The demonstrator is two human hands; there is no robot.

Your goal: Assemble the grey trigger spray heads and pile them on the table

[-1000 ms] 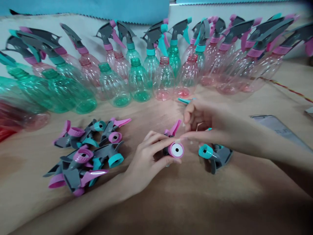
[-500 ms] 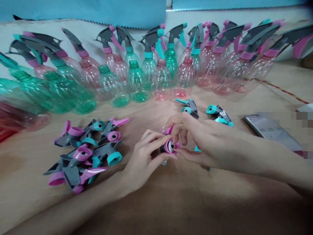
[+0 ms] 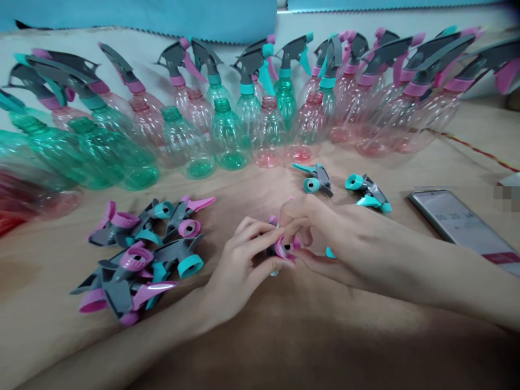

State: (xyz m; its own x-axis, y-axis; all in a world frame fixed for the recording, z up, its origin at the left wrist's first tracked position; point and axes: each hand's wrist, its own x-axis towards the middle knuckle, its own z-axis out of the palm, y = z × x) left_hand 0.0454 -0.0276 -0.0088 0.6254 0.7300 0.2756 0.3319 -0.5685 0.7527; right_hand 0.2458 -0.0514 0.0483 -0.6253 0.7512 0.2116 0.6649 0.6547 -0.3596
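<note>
Near the middle of the table, a spray trigger head (image 3: pixel 286 248) with a pink collar sits between my two hands, the collar's opening facing me. My left hand (image 3: pixel 239 260) grips it from the left, thumb below and fingers above. From the right, my right hand (image 3: pixel 325 233) closes on the same head with thumb and bent fingers at the collar. Most of the head's body is hidden by my fingers. A small clear piece (image 3: pixel 274 273) shows just under my left fingertips. A turquoise part (image 3: pixel 330 252) peeks out beneath my right hand.
To the left lies a pile of pink and turquoise trigger heads (image 3: pixel 136 259). Two turquoise ones (image 3: pixel 319 179) lie beyond my right hand. Rows of bottles (image 3: pixel 268 132), some topped with triggers, line the back. A phone (image 3: pixel 459 219) rests at the right.
Half a second ago a white disc showed in the pink collar; now the opening shows a dark hole. My right hand has shifted slightly, and both hands stay on the head.
</note>
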